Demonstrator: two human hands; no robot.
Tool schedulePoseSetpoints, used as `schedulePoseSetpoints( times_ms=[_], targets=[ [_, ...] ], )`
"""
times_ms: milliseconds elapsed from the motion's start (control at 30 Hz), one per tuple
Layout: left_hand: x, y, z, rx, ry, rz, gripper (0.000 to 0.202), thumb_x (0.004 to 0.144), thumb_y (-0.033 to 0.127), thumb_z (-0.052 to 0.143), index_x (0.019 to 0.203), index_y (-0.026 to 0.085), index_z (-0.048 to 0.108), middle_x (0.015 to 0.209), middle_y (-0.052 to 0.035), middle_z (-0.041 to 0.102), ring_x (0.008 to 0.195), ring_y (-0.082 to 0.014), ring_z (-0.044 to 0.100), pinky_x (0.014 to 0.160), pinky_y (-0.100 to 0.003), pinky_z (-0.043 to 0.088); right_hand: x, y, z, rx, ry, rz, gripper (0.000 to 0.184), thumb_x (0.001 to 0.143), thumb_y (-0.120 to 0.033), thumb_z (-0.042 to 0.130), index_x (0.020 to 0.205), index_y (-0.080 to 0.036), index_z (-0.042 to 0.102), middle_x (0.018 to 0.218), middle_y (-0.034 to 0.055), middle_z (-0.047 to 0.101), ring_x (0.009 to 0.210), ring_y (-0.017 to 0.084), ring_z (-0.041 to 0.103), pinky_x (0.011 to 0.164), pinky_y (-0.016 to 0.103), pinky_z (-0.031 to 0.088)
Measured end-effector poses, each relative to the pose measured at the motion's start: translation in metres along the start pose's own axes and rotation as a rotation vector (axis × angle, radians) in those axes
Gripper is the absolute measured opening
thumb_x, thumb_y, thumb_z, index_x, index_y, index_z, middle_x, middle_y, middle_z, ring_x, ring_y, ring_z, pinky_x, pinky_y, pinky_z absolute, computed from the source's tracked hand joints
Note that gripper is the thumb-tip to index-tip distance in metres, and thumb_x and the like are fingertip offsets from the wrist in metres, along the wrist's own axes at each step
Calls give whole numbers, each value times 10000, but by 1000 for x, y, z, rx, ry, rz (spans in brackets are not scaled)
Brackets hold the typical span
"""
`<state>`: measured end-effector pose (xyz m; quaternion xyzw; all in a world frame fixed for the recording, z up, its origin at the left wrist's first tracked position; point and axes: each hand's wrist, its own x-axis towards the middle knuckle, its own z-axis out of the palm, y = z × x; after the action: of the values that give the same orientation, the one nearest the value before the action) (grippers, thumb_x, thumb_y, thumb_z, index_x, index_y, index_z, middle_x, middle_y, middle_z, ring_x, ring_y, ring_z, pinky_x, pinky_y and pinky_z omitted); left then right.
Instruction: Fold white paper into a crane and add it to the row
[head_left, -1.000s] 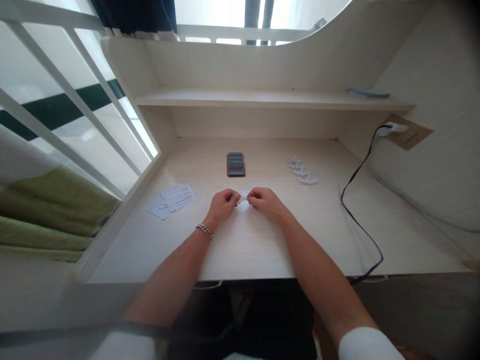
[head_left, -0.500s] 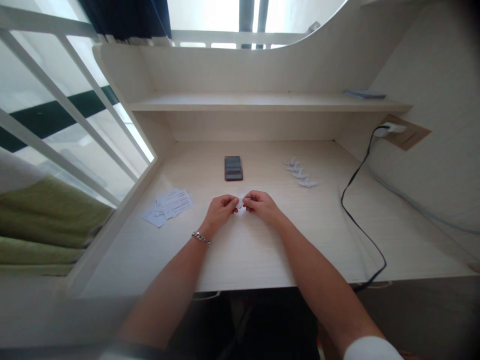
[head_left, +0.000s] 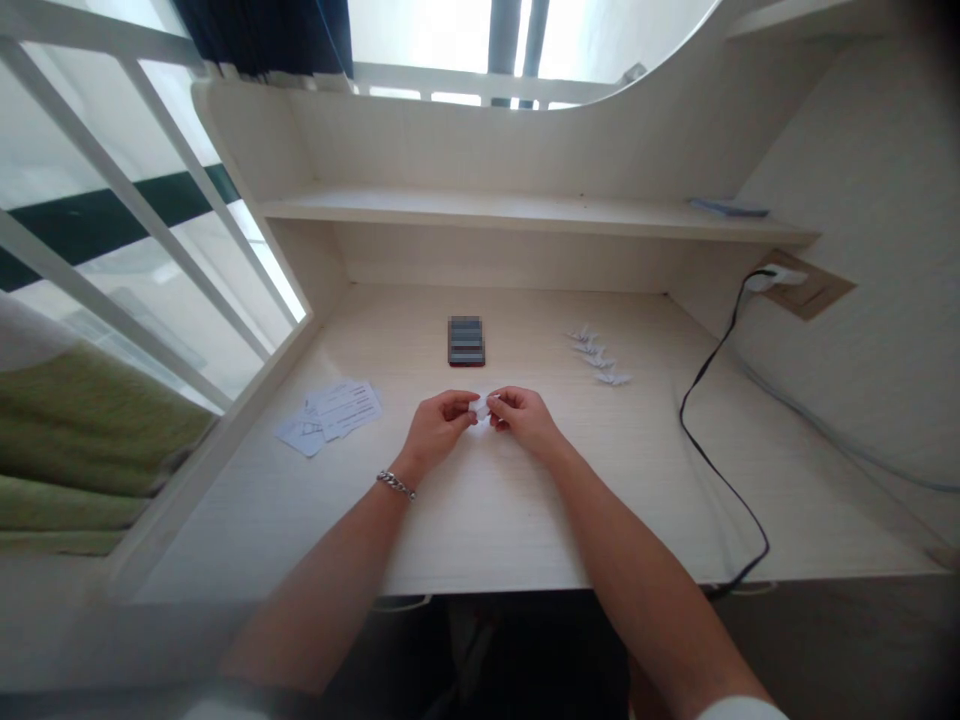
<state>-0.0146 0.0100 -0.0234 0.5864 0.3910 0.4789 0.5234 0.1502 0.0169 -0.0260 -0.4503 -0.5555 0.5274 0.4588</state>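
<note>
Between my two hands is a small piece of folded white paper (head_left: 479, 407), held just above the desk. My left hand (head_left: 441, 424), with a chain bracelet on its wrist, pinches the paper's left side between thumb and fingers. On the other side my right hand (head_left: 523, 415) grips the right edge in a pinch. The paper's exact folds are too small to make out. Beyond the hands lies a dark phone-like rectangle (head_left: 466, 341), its face pixelated. Several small folded paper figures (head_left: 598, 358), crane-like in outline, stand in a slanting row to the right.
Loose printed paper sheets (head_left: 346, 408) overlap on the desk at left. A black cable (head_left: 686, 400) runs from the wall socket (head_left: 806, 285) over the desk's right side. A shelf (head_left: 525, 205) spans the back, with a thin flat item (head_left: 727, 208) on it.
The paper has turned a little between my fingers, and more of its white surface shows. Both hands stay in nearly the same place. The camera view has shifted and tilted slightly.
</note>
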Motion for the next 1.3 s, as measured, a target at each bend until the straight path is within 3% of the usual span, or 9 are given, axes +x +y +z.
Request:
schedulePoseSetpoints(
  times_ms=[200,333,467,633,833,967,1133,1300],
  targets=[
    [1,-3,1,16,130,-2,261,673,268,658,898,135,651,757,-58,687,641,-146,634,634,-275,501,-3,-4,11,-23,27,-27,310,687,-413,617,877,-167,606,670,7,609,561,113,554,483,217,436],
    [2,-6,1,24,221,-23,253,671,330,666,830,133,659,761,-64,691,663,-153,635,618,-262,501,-3,-2,20,-148,61,-85,512,588,-336,716,1044,-162,561,776,30,648,630,136,591,568,247,478],
    [2,-4,3,14,251,-50,262,663,358,673,774,121,648,692,-57,680,616,-146,625,580,-256,499,-1,2,22,-273,145,-125,485,635,-302,688,1076,-147,561,776,43,652,649,144,600,615,267,492],
    [4,-1,6,-35,243,-91,292,667,367,672,808,115,625,653,-55,670,603,-150,636,558,-246,490,-2,1,19,-257,161,-136,332,761,-334,560,1053,-179,594,791,43,654,627,134,601,590,267,489],
    [4,-1,6,-110,195,-148,360,662,354,676,938,128,626,725,-57,685,614,-136,636,591,-246,488,1,-2,18,-11,118,61,237,745,-363,550,866,-168,610,698,23,632,590,130,607,490,226,464],
    [3,1,5,-128,158,-179,294,671,388,659,784,118,641,644,-48,664,575,-125,612,565,-235,474,1,-5,16,19,104,99,229,725,-379,562,778,-158,590,657,24,623,581,140,614,479,231,465],
    [1,5,5,-152,124,-210,282,655,390,674,731,126,612,633,-43,660,587,-133,623,555,-229,467,-1,-5,14,-31,207,18,254,691,-403,612,782,-169,575,644,9,605,572,137,587,487,233,453],
    [-1,9,8,-200,86,-248,279,646,363,688,741,120,591,708,-68,670,632,-165,652,560,-248,490,-3,-3,13,-302,255,-146,231,741,-395,561,768,-168,597,642,14,613,589,143,569,557,261,454]
  ],
)
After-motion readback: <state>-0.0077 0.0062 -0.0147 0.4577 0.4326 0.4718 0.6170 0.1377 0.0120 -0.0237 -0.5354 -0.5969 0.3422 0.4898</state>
